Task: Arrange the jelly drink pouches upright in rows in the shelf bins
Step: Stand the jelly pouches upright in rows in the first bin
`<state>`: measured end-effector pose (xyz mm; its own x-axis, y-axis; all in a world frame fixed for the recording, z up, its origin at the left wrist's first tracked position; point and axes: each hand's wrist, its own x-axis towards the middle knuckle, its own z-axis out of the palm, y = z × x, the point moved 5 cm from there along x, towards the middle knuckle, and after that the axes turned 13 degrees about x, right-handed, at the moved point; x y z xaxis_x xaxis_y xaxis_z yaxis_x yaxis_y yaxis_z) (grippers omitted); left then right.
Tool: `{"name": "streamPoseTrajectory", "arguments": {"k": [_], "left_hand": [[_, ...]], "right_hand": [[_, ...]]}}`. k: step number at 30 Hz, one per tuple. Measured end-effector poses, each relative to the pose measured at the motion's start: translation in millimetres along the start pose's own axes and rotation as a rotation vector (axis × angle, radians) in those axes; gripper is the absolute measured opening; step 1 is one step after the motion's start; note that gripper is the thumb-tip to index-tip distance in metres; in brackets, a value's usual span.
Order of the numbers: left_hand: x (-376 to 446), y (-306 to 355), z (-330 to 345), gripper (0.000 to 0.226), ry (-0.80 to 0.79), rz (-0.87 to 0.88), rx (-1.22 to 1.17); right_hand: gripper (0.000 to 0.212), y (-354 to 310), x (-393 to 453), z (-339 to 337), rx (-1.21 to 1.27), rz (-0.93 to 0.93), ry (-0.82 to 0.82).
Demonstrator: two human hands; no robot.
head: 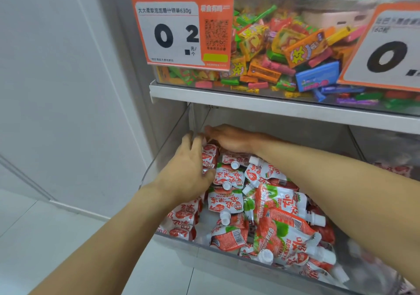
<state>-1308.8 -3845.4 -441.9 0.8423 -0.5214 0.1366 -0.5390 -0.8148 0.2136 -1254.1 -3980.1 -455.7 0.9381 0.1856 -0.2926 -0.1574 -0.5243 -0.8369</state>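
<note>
Beneath a candy shelf, a clear bin (175, 237) holds jumbled jelly drink pouches (229, 200) — left hand (189, 167) gripping one upright pouch (208, 158) against the far-left corner, right hand (229, 138) cupped just behind its fingers — apparently starting a row.

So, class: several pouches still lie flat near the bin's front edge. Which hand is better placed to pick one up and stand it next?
Probably the left hand. It sits nearer the flat pouches, while the right hand reaches deep into the bin's back corner, seemingly steadying the upright pouches.
</note>
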Motion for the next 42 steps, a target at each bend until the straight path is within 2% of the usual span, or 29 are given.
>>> {"name": "streamPoseTrajectory", "arguments": {"k": [2, 3, 6, 7, 9, 11, 16, 21, 28, 32, 34, 37, 42], "left_hand": [[3, 2, 1, 0.078, -0.022, 0.032, 0.037], [5, 2, 1, 0.079, -0.043, 0.037, 0.051], [10, 2, 1, 0.080, -0.073, 0.026, 0.063], [11, 2, 1, 0.080, -0.069, 0.025, 0.064], [11, 3, 1, 0.080, -0.061, 0.023, 0.068], [11, 3, 2, 0.081, -0.055, 0.020, 0.069], [9, 3, 0, 0.078, -0.044, 0.005, 0.073], [7, 2, -1, 0.074, -0.016, -0.016, 0.064], [7, 3, 0, 0.075, -0.009, -0.024, 0.059], [7, 2, 0, 0.075, -0.006, -0.027, 0.066], [8, 2, -1, 0.075, -0.001, -0.026, 0.069], [8, 2, 0, 0.074, 0.002, -0.029, 0.069], [6, 2, 0, 0.071, -0.003, -0.020, 0.060]], "right_hand": [[0.048, 1, -3, -10, 0.070, 0.030, -0.004], [0.040, -5, -4, -20, -0.009, 0.000, 0.022], [0.026, -26, -19, -40, -0.461, -0.106, 0.115], [0.034, -27, -26, -36, -0.582, -0.056, 0.073], [0.066, -16, -36, -19, -0.798, 0.141, -0.071], [0.081, -5, -36, -10, -0.869, 0.213, -0.090], [0.076, -5, -33, -13, -0.859, 0.148, -0.008], [0.105, 0, -38, -8, -0.804, 0.124, -0.100], [0.067, -6, -43, -22, -0.690, 0.024, -0.074], [0.033, -2, -40, -33, -0.614, 0.059, -0.019], [0.021, 3, -37, -40, -0.587, 0.099, 0.063], [0.034, -7, -44, -51, -0.524, 0.092, 0.217], [0.020, -23, -49, -42, -0.296, -0.080, 0.476]]}}
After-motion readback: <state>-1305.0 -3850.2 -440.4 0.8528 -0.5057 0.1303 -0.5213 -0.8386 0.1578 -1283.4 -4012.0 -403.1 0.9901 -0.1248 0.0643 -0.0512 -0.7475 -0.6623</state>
